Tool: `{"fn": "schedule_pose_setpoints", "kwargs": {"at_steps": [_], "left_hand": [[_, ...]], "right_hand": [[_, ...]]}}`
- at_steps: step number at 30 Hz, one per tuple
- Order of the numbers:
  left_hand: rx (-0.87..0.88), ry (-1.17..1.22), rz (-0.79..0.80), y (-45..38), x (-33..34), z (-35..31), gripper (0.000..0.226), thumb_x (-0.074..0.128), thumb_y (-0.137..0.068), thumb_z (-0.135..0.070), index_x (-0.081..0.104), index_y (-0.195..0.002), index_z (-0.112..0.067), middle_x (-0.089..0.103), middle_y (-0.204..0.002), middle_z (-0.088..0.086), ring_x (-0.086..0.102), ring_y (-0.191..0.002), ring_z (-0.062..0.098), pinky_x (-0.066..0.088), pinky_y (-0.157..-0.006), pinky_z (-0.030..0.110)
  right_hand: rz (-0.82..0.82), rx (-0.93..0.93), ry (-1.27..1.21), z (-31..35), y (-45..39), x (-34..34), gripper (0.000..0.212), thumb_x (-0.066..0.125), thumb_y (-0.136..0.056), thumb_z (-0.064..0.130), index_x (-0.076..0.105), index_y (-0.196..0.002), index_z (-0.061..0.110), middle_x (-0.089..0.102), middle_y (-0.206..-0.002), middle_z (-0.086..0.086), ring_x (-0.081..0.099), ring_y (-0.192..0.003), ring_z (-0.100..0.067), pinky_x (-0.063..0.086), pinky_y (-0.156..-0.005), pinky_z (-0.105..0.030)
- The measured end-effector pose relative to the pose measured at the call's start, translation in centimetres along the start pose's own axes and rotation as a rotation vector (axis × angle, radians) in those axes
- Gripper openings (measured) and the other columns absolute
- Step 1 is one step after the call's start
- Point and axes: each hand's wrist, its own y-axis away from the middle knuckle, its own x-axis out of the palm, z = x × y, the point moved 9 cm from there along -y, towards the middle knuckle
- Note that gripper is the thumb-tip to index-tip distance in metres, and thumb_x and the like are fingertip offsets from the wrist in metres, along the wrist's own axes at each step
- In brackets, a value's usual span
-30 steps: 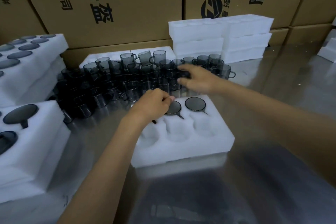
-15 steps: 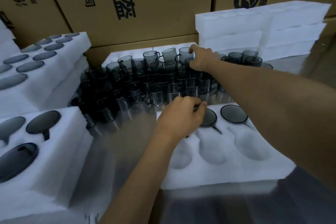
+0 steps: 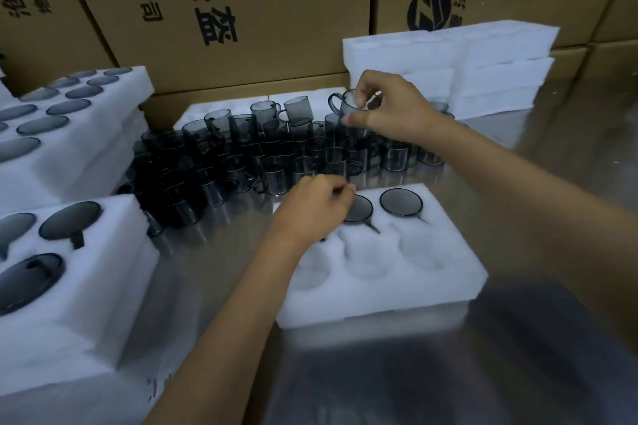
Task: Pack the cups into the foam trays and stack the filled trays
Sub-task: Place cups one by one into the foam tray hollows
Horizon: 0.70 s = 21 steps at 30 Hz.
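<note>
A white foam tray [image 3: 386, 283] lies on the steel table in front of me. Two dark glass cups sit in its back row, one in the middle hole [image 3: 359, 210] and one on the right [image 3: 401, 202]. My left hand [image 3: 312, 209] covers the back left hole with fingers curled; whatever is under it is hidden. Behind the tray stands a crowd of smoky glass cups [image 3: 241, 155]. My right hand [image 3: 390, 110] pinches one cup [image 3: 347, 103] by its rim, lifted above the crowd.
Filled foam trays stand stacked at the left [image 3: 69, 286] and far left [image 3: 86, 134]. A stack of empty foam trays [image 3: 448, 69] stands at the back right. Cardboard boxes [image 3: 241, 10] wall off the back. Bare steel table [image 3: 448, 373] lies near me.
My right hand has closed on one cup at the back of the crowd and raised it. My left hand stays at the tray's back left hole.
</note>
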Motion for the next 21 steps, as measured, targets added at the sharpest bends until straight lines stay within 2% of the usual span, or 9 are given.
{"fn": "schedule_pose_setpoints", "kwargs": {"at_steps": [2, 5, 7, 9, 11, 13, 15, 18, 21], "left_hand": [[0.015, 0.041, -0.057, 0.2, -0.9, -0.4, 0.023, 0.051, -0.098, -0.031, 0.070, -0.088, -0.021, 0.068, -0.074, 0.000, 0.062, -0.075, 0.023, 0.053, -0.070, 0.038], [0.045, 0.164, -0.141, 0.5, -2.3, -1.6, 0.020, 0.054, -0.098, -0.026, 0.074, -0.096, -0.021, 0.072, -0.083, -0.005, 0.065, -0.082, 0.016, 0.053, -0.078, 0.037], [0.044, 0.354, -0.105, 0.6, -2.4, -2.9, 0.017, 0.057, -0.098, -0.022, 0.074, -0.099, -0.020, 0.074, -0.089, -0.006, 0.068, -0.088, 0.012, 0.054, -0.087, 0.035], [0.046, 0.513, 0.018, 1.0, -1.7, -4.5, 0.017, 0.058, -0.098, -0.023, 0.073, -0.101, -0.019, 0.075, -0.091, -0.006, 0.069, -0.086, 0.008, 0.054, -0.086, 0.024], [0.073, 0.513, 0.143, 1.8, -0.8, -6.1, 0.019, 0.059, -0.098, -0.029, 0.075, -0.101, -0.019, 0.076, -0.093, -0.006, 0.070, -0.086, 0.010, 0.053, -0.077, 0.015], [0.097, 0.465, 0.202, 2.6, -0.3, -6.9, 0.016, 0.063, -0.095, -0.029, 0.076, -0.099, -0.019, 0.075, -0.093, -0.005, 0.070, -0.087, 0.017, 0.054, -0.077, 0.021], [0.099, 0.451, 0.203, 3.1, -0.2, -7.1, 0.013, 0.067, -0.092, -0.022, 0.075, -0.100, -0.014, 0.075, -0.092, 0.000, 0.070, -0.085, 0.017, 0.056, -0.078, 0.025], [0.064, 0.430, 0.182, 3.6, 0.1, -6.8, 0.012, 0.071, -0.090, -0.016, 0.075, -0.097, -0.008, 0.073, -0.084, 0.000, 0.065, -0.073, 0.000, 0.050, -0.070, 0.013], [0.019, 0.406, 0.162, 3.8, 0.6, -6.2, 0.010, 0.074, -0.087, -0.022, 0.077, -0.091, -0.014, 0.073, -0.083, -0.001, 0.065, -0.077, 0.003, 0.050, -0.075, 0.020]], "right_hand": [[0.066, -0.003, -0.056, 0.8, 3.8, -1.7, 0.042, 0.083, -0.074, 0.034, 0.050, -0.098, 0.026, 0.057, -0.096, 0.000, 0.053, -0.070, -0.010, 0.047, -0.068, -0.028], [0.164, 0.051, -0.056, 0.8, 9.5, -3.3, 0.052, 0.084, -0.067, 0.046, 0.051, -0.107, 0.039, 0.058, -0.090, 0.003, 0.055, -0.067, -0.005, 0.051, -0.068, -0.030], [0.216, 0.070, 0.039, 0.4, 12.4, -3.5, 0.047, 0.081, -0.065, 0.053, 0.059, -0.106, 0.043, 0.059, -0.091, 0.009, 0.056, -0.072, -0.002, 0.047, -0.070, -0.027], [0.248, 0.067, 0.084, 0.1, 14.7, -3.3, 0.046, 0.079, -0.065, 0.058, 0.065, -0.106, 0.042, 0.056, -0.092, 0.012, 0.055, -0.077, -0.002, 0.045, -0.072, -0.025], [0.233, 0.064, 0.080, -0.4, 16.4, -3.0, 0.051, 0.079, -0.063, 0.059, 0.067, -0.109, 0.040, 0.055, -0.094, 0.013, 0.056, -0.080, -0.004, 0.047, -0.074, -0.023], [0.188, 0.048, 0.048, -0.8, 17.5, -2.7, 0.052, 0.083, -0.065, 0.053, 0.067, -0.113, 0.040, 0.057, -0.100, 0.011, 0.057, -0.087, -0.002, 0.044, -0.076, -0.015], [0.136, 0.028, 0.009, -0.9, 18.1, -2.4, 0.051, 0.086, -0.067, 0.046, 0.065, -0.114, 0.043, 0.055, -0.103, 0.008, 0.055, -0.089, 0.001, 0.039, -0.075, -0.008], [0.136, -0.052, 0.014, -0.6, 18.7, -1.5, 0.049, 0.087, -0.070, 0.039, 0.062, -0.113, 0.042, 0.052, -0.100, 0.010, 0.051, -0.092, 0.008, 0.035, -0.078, -0.004], [0.127, -0.092, 0.097, -0.8, 19.6, -1.0, 0.046, 0.075, -0.078, 0.054, 0.060, -0.120, 0.043, 0.053, -0.108, 0.009, 0.047, -0.103, 0.005, 0.033, -0.085, -0.010]]}}
